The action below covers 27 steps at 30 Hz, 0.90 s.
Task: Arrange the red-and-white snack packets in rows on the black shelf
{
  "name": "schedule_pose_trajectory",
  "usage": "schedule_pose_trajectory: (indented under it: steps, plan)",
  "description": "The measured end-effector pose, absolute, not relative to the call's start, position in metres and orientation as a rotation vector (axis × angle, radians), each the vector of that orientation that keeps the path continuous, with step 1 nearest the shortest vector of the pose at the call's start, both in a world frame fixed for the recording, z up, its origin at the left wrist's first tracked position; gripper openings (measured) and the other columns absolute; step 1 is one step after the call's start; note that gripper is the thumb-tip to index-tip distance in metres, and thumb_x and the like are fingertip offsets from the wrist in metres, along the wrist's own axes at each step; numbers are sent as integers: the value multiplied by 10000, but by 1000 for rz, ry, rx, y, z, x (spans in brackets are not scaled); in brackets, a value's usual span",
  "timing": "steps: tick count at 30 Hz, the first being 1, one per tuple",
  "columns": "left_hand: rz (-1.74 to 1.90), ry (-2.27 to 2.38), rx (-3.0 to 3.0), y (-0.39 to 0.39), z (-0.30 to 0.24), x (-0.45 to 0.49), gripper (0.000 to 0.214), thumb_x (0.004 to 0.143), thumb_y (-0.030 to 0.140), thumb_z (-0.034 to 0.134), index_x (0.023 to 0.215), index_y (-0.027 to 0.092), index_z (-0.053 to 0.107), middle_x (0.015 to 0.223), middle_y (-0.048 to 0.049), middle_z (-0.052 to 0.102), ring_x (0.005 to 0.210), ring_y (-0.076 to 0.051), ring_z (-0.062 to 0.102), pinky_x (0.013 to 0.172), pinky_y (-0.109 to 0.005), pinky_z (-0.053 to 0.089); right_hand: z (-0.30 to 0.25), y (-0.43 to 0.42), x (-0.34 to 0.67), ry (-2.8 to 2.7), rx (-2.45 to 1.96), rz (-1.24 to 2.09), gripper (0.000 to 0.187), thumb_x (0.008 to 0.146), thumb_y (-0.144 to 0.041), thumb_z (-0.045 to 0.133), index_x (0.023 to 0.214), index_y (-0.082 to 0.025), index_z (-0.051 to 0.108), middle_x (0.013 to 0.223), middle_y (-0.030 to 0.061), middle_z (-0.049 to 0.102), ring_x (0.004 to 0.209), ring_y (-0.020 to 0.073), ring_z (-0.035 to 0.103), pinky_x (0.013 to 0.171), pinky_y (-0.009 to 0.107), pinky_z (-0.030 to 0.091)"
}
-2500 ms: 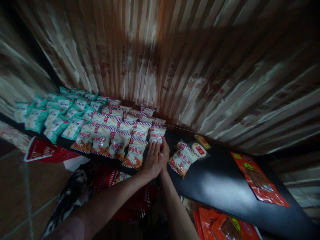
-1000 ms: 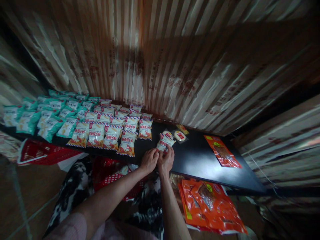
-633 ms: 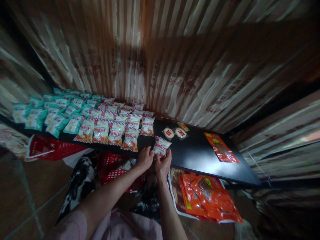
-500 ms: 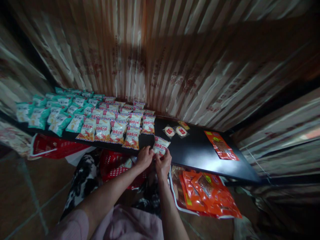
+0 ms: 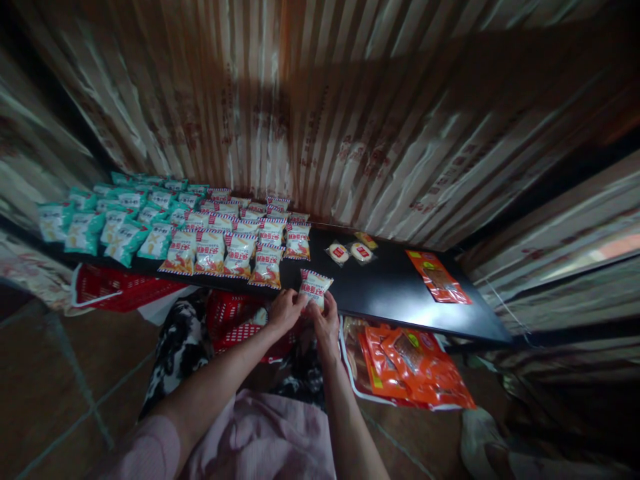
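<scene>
A small white and orange snack bag stands tilted at the front edge of the black shelf, held between my two hands. My left hand has its fingers closed at the bag's lower left side. On the lower right, my right hand grips it with thumb and fingers. Matching snack bags stand in rows just left of my hands. Farther left are rows of teal snack bags. The bag's bottom edge is partly hidden by my fingers.
Round packaged crackers and an orange flat packet lie on the shelf to the right. Below stands a white-rimmed basket with several orange packets. Red baskets sit under the shelf at left. Striped sheeting hangs behind.
The snack bag and both hands have shifted slightly left relative to the shelf, towards the rows of matching bags. Both hands still hold it. The view has tilted a little.
</scene>
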<state>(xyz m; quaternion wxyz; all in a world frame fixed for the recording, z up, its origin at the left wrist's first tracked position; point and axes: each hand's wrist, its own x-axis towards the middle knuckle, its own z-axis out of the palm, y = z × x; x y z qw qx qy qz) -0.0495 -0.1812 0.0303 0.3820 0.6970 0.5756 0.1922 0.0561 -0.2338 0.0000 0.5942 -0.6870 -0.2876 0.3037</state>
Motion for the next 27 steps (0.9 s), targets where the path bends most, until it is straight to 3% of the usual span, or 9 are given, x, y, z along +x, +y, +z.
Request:
schedule_pose_trajectory:
  steps: [6,14,20,27]
  plan:
    - [516,1463,1604,-185,23,-54,260,857,459,537,890,207,591,960,-60,687,980,-213,627,817,-272,435,10,-243,49,-530,-1469,859,627,682,-479,658,1207,-158,535,1120,100,665,957,230,638,816,345,509]
    - [603,1360,1360,-180,12,-57,369,793,340,648,1094,150,555,1058,-94,684,950,-192,653,774,-251,484,22,-249,44,-445,-1343,1115,486,637,-472,707,1026,-186,651,917,41,727,825,228,679,759,352,533]
    - [582,1170,1244,-182,16,-64,253,782,270,652,1001,146,629,990,-67,716,891,-185,673,734,-237,504,19,-250,43,-403,-1350,1155,432,644,-486,705,963,-205,628,873,32,728,817,236,690,705,342,550]
    - [611,1180,1193,-179,21,-70,392,810,512,575,940,149,645,946,-82,712,895,-211,658,708,-256,487,22,-250,38,-342,-1256,1207,453,617,-445,764,957,-188,611,860,31,726,772,226,691,689,336,551]
